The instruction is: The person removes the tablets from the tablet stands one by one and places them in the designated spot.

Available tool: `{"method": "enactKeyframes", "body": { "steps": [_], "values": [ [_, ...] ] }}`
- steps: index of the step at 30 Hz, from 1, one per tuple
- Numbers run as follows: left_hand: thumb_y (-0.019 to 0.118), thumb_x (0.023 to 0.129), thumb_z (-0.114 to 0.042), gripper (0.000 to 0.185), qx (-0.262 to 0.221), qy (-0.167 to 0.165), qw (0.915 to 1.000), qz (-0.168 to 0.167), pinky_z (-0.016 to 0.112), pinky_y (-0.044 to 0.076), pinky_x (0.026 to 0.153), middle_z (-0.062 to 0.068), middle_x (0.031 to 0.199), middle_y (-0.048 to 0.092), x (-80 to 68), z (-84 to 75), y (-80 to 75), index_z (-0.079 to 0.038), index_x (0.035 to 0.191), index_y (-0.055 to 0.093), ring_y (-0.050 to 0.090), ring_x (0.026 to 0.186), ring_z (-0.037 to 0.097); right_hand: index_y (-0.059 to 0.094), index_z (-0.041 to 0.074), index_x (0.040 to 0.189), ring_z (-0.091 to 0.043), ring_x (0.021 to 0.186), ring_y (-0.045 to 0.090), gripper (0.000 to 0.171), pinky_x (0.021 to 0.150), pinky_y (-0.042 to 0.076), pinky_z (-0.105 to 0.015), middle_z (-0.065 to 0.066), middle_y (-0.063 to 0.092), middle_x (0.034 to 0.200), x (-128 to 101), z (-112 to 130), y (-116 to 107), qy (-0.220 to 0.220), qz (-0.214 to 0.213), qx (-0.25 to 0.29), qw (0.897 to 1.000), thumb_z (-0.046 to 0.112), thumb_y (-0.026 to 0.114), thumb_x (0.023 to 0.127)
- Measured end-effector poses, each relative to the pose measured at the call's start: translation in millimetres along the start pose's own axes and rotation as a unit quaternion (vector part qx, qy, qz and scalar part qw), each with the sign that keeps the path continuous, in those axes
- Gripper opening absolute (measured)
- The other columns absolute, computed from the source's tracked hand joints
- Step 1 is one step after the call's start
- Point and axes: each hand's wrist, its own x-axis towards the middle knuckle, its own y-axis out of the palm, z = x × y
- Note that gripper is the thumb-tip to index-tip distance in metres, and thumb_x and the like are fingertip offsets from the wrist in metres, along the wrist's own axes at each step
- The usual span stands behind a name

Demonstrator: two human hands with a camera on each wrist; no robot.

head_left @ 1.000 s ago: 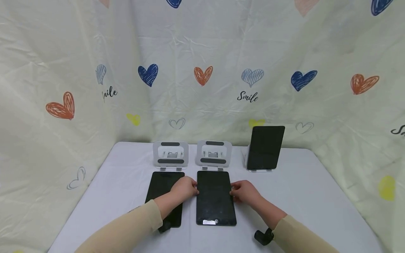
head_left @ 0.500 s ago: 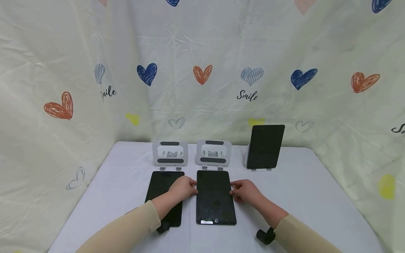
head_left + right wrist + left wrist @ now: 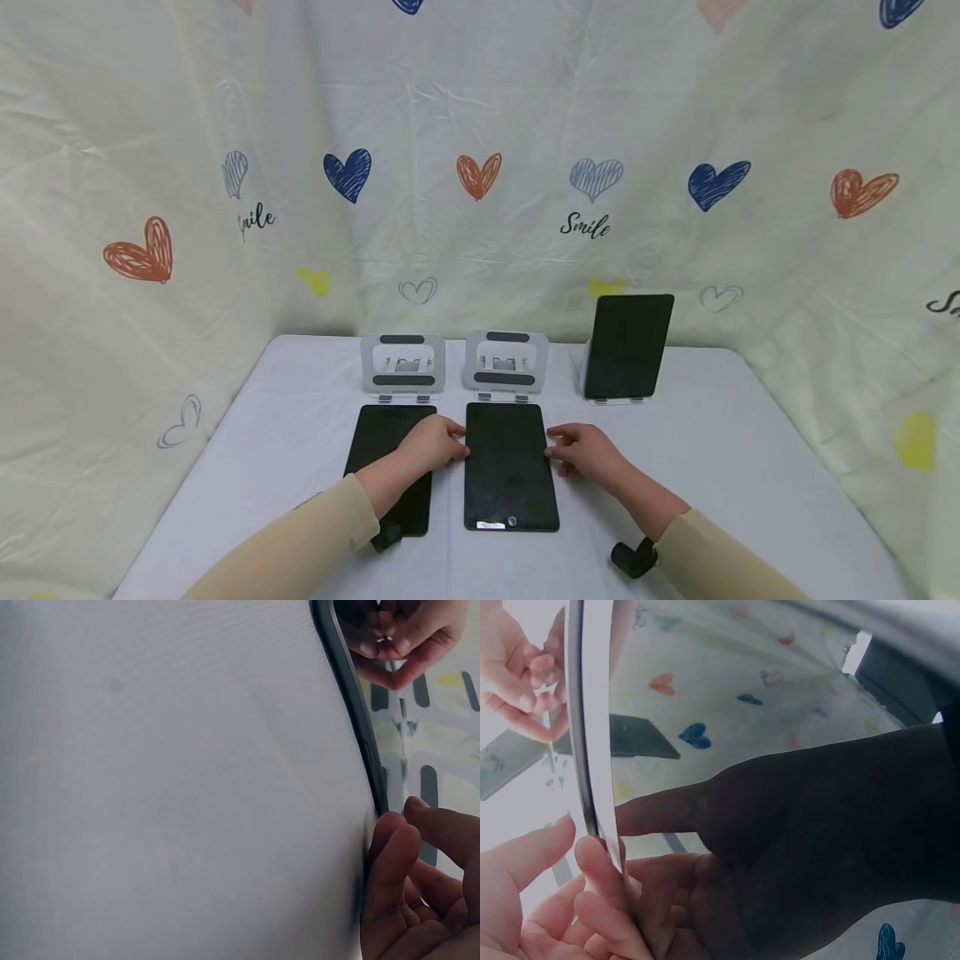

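**Two hands at the edges of the middle tablet**

On the table [image 3: 705,467], near its left side, a tablet [image 3: 378,442] lies flat below a stand [image 3: 402,364]. The left hand [image 3: 431,442] rests over it, with curled fingertips [image 3: 592,859] pinching the left edge of the middle tablet [image 3: 510,467]. This one lies flat at the table's centre, before a second stand [image 3: 506,362]. The right hand [image 3: 588,452] pinches its right edge with bent fingers [image 3: 390,851]. Toward the back right, a third tablet [image 3: 628,346] stands upright.

Left tablet [image 3: 390,467] partly under forearm
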Motion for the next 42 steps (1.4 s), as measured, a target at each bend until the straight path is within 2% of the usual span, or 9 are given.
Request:
{"method": "enactKeyframes", "body": {
  "steps": [10, 16, 20, 25, 29, 33, 38, 42],
  "values": [
    [0.076, 0.087, -0.023, 0.034, -0.028, -0.026, 0.9992, 0.012, 0.032, 0.049, 0.064, 0.000, 0.085, 0.068, 5.8, 1.3, -7.0, -0.006, 0.116, 0.073, 0.061, 0.069, 0.016, 0.064, 0.005, 0.128, -0.020, 0.067, 0.060, 0.041, 0.063, 0.052, -0.031, -0.006, 0.063, 0.086, 3, -4, -15, -0.003, -0.016, 0.006, 1.000, 0.016, 0.074, 0.090],
    [0.074, 0.089, -0.027, 0.034, -0.031, -0.009, 0.9995, -0.007, 0.032, 0.049, 0.063, 0.001, 0.083, 0.068, 11.2, -3.0, -10.6, -0.007, 0.117, 0.073, 0.061, 0.070, 0.015, 0.063, 0.004, 0.130, -0.020, 0.072, 0.062, 0.043, 0.066, 0.053, -0.031, -0.007, 0.064, 0.090, 5, -8, -28, -0.013, -0.026, 0.015, 0.999, 0.017, 0.073, 0.091],
    [0.072, 0.091, -0.029, 0.036, -0.046, 0.006, 0.9987, -0.019, 0.032, 0.047, 0.062, 0.002, 0.079, 0.069, 16.8, -12.1, -8.5, -0.009, 0.120, 0.072, 0.061, 0.069, 0.014, 0.060, 0.001, 0.133, -0.020, 0.077, 0.064, 0.045, 0.068, 0.054, -0.031, -0.009, 0.065, 0.095, 6, -12, -41, -0.024, -0.033, 0.020, 0.999, 0.019, 0.071, 0.093],
    [0.069, 0.093, -0.029, 0.038, -0.081, 0.044, 0.9952, -0.034, 0.032, 0.049, 0.069, 0.002, 0.093, 0.071, 25.0, -30.9, 0.7, -0.007, 0.125, 0.069, 0.064, 0.073, 0.012, 0.056, 0.001, 0.136, -0.023, 0.085, 0.065, 0.046, 0.071, 0.055, -0.031, -0.011, 0.064, 0.101, 9, -19, -62, -0.043, -0.049, 0.033, 0.997, 0.020, 0.067, 0.096],
    [0.067, 0.095, -0.027, 0.040, -0.106, 0.074, 0.9902, -0.052, 0.033, 0.051, 0.070, 0.002, 0.097, 0.070, 33.6, -49.5, 11.5, -0.006, 0.128, 0.066, 0.064, 0.075, 0.013, 0.053, 0.000, 0.139, -0.028, 0.091, 0.065, 0.048, 0.073, 0.055, -0.030, -0.013, 0.062, 0.106, 9, -23, -79, -0.057, -0.066, 0.042, 0.995, 0.022, 0.065, 0.098],
    [0.065, 0.096, -0.026, 0.039, -0.143, 0.088, 0.9830, -0.076, 0.032, 0.052, 0.072, 0.001, 0.101, 0.068, 42.6, -70.9, 22.7, -0.009, 0.131, 0.065, 0.064, 0.080, 0.013, 0.050, -0.002, 0.141, -0.023, 0.093, 0.064, 0.053, 0.075, 0.054, -0.028, -0.018, 0.061, 0.111, 9, -26, -95, -0.066, -0.086, 0.049, 0.993, 0.027, 0.063, 0.099],
    [0.066, 0.096, -0.027, 0.038, -0.147, 0.108, 0.9753, -0.125, 0.032, 0.052, 0.080, -0.001, 0.107, 0.070, 56.0, -97.0, 37.7, -0.013, 0.132, 0.066, 0.066, 0.094, 0.013, 0.048, -0.002, 0.142, -0.018, 0.091, 0.064, 0.057, 0.075, 0.054, -0.024, -0.025, 0.060, 0.118, 13, -31, -114, -0.073, -0.123, 0.057, 0.988, 0.031, 0.063, 0.099],
    [0.066, 0.097, -0.030, 0.039, -0.147, 0.117, 0.9706, -0.150, 0.029, 0.052, 0.075, -0.007, 0.107, 0.070, 67.3, -112.9, 48.5, -0.017, 0.133, 0.065, 0.065, 0.094, 0.011, 0.048, -0.001, 0.143, -0.020, 0.091, 0.065, 0.056, 0.074, 0.053, -0.021, -0.024, 0.059, 0.117, 17, -37, -127, -0.075, -0.156, 0.071, 0.982, 0.032, 0.061, 0.100]
  ]
}}
